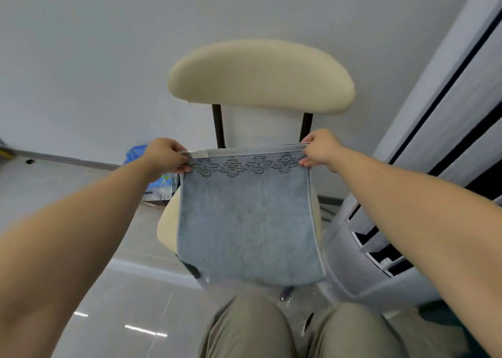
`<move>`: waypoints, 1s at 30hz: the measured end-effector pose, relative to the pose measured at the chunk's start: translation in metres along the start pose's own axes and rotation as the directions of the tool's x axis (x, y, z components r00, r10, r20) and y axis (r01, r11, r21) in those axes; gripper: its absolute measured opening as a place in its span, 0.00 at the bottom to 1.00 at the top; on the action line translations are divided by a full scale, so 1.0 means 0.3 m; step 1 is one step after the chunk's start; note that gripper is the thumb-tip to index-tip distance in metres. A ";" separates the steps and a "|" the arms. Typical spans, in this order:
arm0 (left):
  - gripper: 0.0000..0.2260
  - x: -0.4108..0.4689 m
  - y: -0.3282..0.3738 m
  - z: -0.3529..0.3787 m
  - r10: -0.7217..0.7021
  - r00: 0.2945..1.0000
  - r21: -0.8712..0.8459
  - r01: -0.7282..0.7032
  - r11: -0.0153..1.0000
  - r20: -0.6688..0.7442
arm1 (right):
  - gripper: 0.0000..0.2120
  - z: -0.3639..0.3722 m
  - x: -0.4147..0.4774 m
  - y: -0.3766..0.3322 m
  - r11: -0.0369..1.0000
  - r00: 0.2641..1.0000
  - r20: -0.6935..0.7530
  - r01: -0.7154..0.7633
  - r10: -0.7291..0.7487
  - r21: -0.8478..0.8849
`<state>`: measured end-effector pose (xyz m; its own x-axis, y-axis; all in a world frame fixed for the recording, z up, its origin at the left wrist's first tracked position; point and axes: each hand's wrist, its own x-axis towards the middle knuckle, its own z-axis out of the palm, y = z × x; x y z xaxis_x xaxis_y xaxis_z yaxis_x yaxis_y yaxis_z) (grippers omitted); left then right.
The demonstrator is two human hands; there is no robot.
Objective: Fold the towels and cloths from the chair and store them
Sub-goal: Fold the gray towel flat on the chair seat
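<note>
Terry cloth like this blue-grey towel looks soft, light and limp, best held at its top corners, as now: the left hand and right hand each pinch one, so it hangs flat before the cream chair. Glossy floor tiles lie below, a pale wall behind.

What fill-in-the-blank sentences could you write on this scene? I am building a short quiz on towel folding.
1. Both hands hold the blue towel by its ____ corners.
2. The towel hangs in front of a cream ____.
3. The left hand and the right hand hold the towel's edge ____ between them.
4. The dark pattern near the towel's top edge is a row of ____ shapes.

Missing words: top; chair; taut; diamond
</note>
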<state>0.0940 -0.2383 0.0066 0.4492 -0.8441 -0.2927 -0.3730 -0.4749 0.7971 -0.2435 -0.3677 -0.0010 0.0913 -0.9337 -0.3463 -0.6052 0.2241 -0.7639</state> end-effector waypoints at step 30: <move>0.07 -0.321 -0.390 0.175 0.307 0.951 0.459 -0.255 0.851 -0.041 | 0.10 0.174 -0.333 0.442 0.915 0.953 -0.071 0.261 -0.296 -0.307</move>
<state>0.0517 -0.1145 -0.0862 0.3461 -0.9381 -0.0123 -0.8047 -0.3036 0.5102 -0.2915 -0.2301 -0.0963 0.2100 -0.9755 -0.0657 -0.7729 -0.1245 -0.6222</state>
